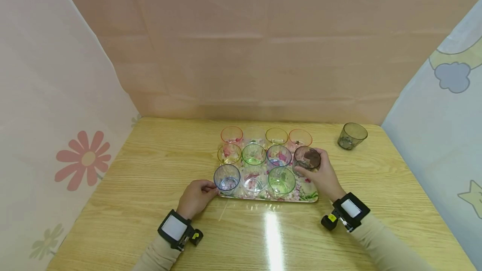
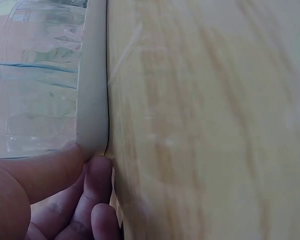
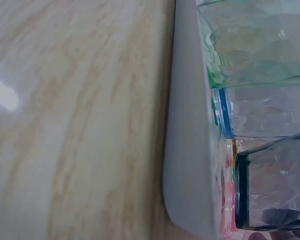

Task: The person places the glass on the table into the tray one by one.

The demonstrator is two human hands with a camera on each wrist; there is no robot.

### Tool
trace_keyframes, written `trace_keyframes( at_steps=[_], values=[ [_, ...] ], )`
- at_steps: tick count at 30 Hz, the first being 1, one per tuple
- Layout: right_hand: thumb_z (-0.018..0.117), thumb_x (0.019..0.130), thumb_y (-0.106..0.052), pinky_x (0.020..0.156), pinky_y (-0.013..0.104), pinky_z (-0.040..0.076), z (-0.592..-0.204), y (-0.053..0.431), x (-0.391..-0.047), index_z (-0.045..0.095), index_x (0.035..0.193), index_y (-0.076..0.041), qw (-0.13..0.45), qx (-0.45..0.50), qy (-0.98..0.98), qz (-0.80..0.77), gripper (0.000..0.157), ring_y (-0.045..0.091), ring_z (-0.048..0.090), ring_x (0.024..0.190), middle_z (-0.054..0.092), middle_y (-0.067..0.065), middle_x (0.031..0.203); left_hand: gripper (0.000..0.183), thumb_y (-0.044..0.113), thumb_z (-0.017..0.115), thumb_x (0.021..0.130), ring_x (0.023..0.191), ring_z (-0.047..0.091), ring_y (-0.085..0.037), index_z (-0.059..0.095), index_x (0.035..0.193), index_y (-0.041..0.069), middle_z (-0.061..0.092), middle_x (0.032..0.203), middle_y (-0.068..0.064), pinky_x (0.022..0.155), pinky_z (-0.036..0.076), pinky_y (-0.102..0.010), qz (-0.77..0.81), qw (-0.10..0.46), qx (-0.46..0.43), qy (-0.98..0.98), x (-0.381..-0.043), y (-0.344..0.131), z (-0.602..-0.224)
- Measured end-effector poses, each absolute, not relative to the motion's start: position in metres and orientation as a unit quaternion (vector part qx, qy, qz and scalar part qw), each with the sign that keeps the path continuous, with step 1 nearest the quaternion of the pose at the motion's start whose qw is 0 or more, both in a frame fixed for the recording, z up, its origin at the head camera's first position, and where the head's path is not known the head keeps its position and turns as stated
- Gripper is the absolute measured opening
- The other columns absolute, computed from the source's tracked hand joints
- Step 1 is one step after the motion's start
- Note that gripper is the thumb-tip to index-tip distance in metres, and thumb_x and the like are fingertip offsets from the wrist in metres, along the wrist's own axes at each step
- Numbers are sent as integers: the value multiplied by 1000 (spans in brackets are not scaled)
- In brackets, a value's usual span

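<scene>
My right hand [image 1: 326, 178] grips a dark grey-brown glass [image 1: 302, 157] at the right end of the middle row on a floral tray [image 1: 308, 192]. Its thumb lies on the near side and its fingers show through the glass from behind. In the right wrist view the dark glass [image 3: 275, 182] tilts a little against its blue-rimmed neighbour [image 3: 267, 111]. At the tray's near left corner, my left hand [image 1: 196, 200] pinches the edge between thumb and fingers, right beside a blue glass [image 1: 227, 179]. The left wrist view shows the thumb [image 2: 55, 170] at the rim.
Clear, yellow, red and green glasses, such as the green one [image 1: 281, 182] in front, stand in rows on the tray. Another smoky-brown glass [image 1: 352, 136] stands alone on the wooden table [image 1: 169, 149] at the back right. A beige cloth [image 1: 256, 62] hangs behind the table.
</scene>
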State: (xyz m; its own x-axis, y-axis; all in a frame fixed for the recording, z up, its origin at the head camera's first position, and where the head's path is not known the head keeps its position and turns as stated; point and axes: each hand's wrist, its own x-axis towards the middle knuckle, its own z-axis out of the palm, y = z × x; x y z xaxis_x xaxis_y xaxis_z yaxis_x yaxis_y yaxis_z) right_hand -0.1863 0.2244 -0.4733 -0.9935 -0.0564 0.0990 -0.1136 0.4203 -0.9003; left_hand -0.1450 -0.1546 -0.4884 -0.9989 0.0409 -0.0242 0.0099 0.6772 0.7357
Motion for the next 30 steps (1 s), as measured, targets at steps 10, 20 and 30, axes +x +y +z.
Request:
trace_keyframes(
  at_steps=[10, 20, 30],
  values=[
    [71, 82, -37, 68, 30, 54, -481, 221, -186, 20, 142, 0, 15, 55, -842, 536, 87, 37, 41, 123, 40, 24, 135, 16, 24, 71, 83, 71, 59, -10, 73, 90, 9, 68, 80, 1, 63, 48, -32, 402, 20, 14, 915, -144, -155, -489],
    [69, 83, -36, 72, 24, 51, -484, 222, -188, 18, 142, 0, 15, 55, -843, 535, 86, 36, 40, 125, 39, 23, 137, 17, 25, 71, 83, 71, 59, -10, 73, 90, 10, 68, 80, 1, 64, 48, -32, 401, 21, 10, 916, -144, -154, -488],
    [69, 83, -38, 95, 46, 42, -486, 221, -191, 16, 142, -1, 15, 60, -844, 533, 87, 36, 39, 128, 38, 22, 136, 17, 25, 71, 83, 71, 60, -10, 73, 90, 10, 68, 80, 1, 64, 49, -32, 404, 20, 11, 914, -145, -154, -489]
  ],
)
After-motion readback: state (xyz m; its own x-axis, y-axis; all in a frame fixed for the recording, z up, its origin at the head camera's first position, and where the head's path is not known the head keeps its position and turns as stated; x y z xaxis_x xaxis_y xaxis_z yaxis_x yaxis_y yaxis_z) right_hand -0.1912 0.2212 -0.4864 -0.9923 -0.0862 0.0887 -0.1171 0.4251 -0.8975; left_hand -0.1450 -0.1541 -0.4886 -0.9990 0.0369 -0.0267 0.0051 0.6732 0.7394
